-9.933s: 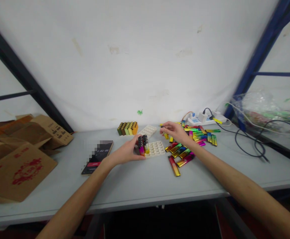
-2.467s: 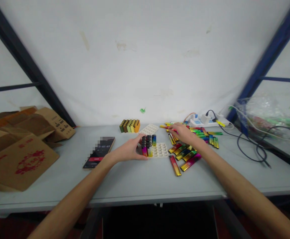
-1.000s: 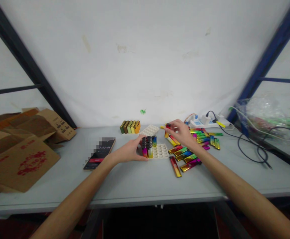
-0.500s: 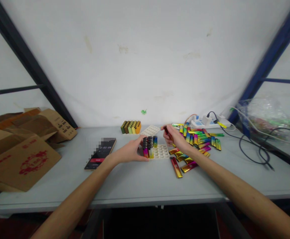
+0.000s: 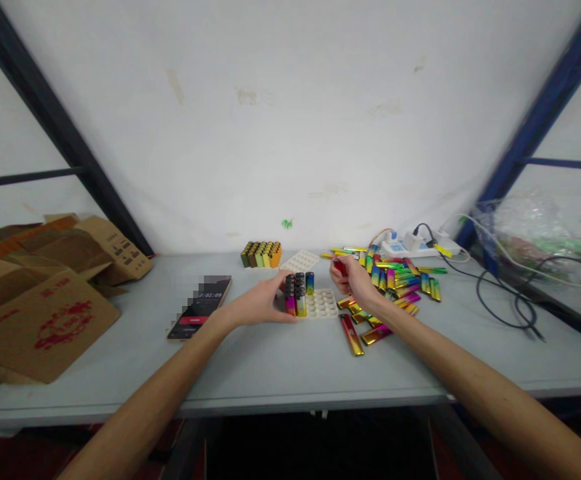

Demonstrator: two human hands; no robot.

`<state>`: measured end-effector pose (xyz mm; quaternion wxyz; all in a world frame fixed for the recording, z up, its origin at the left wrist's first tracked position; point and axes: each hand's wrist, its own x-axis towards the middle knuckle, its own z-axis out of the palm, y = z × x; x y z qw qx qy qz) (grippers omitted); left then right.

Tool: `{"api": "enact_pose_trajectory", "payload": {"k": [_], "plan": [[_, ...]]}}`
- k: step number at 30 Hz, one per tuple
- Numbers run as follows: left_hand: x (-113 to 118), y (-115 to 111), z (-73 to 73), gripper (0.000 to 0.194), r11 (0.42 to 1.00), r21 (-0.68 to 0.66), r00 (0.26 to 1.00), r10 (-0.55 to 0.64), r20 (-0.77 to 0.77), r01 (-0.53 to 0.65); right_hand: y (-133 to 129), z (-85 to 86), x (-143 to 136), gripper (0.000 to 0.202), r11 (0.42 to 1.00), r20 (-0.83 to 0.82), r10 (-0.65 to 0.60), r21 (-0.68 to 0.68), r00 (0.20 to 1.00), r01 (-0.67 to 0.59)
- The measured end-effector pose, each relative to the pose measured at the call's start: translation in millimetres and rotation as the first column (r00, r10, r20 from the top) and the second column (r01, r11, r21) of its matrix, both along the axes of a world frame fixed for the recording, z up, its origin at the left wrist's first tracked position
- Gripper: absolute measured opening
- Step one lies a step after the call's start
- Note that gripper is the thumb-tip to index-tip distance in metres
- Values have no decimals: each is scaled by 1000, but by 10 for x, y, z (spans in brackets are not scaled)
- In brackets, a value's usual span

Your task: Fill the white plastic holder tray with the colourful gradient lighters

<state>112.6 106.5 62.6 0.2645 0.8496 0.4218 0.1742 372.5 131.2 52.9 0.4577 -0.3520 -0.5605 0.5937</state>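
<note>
My left hand (image 5: 265, 303) is wrapped round the left side of a block of upright lighters (image 5: 301, 298) with black tops, standing in a white tray with round holes (image 5: 324, 304). A blue lighter (image 5: 310, 283) stands in the back row of that tray. Just right of the tray, my right hand (image 5: 353, 279) is closed on a red lighter (image 5: 339, 265), raised above the table. Shiny multicoloured lighters (image 5: 393, 277) lie in a loose pile beside and behind the right hand. A single red and gold one (image 5: 352, 335) lies nearer the front.
Behind the tray are a second white tray (image 5: 300, 261) and a filled block of lighters (image 5: 261, 254). A phone (image 5: 200, 308) and cardboard boxes (image 5: 45, 320) lie left. A power strip (image 5: 415, 247), black cable (image 5: 508, 320) and plastic bags (image 5: 535, 230) are on the right.
My right hand has moved slightly right and down, and the red lighter in it now shows more clearly. My left hand stays at the block of lighters. The view has shifted slightly.
</note>
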Motion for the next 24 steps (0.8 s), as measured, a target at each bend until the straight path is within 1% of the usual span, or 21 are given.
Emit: {"api": "enact_pose_trajectory", "payload": {"k": [4,7,11,14,17,20,24], "plan": [[2,-6,6,87,1000,-9,1000,3,0,-3,41,-41,1,40,1000,-8,-9,-5,1000,9],[4,-9,6,87,1000,-9,1000,5,18,-5,54,-63,0,48,1000,-13,7,26,1000,-7],[6,-9,5,84,1000,11,999,-9,39,9,64,-97,-13,50,998,-14,40,47,999,-39],[5,-6,2,84,1000,16,1000,-7,24,7,80,-123,-23,51,996,22,56,64,998,-57],[1,-1,-3,84,1000,15,1000,-6,20,5,85,-132,-21,51,993,96,67,93,993,-76],[-4,4,-9,86,1000,8,1000,-1,18,1,69,-112,-8,45,993,132,13,113,991,-28],[-5,5,-9,88,1000,16,1000,3,16,-3,46,-62,14,41,994,102,-47,107,994,36]]}}
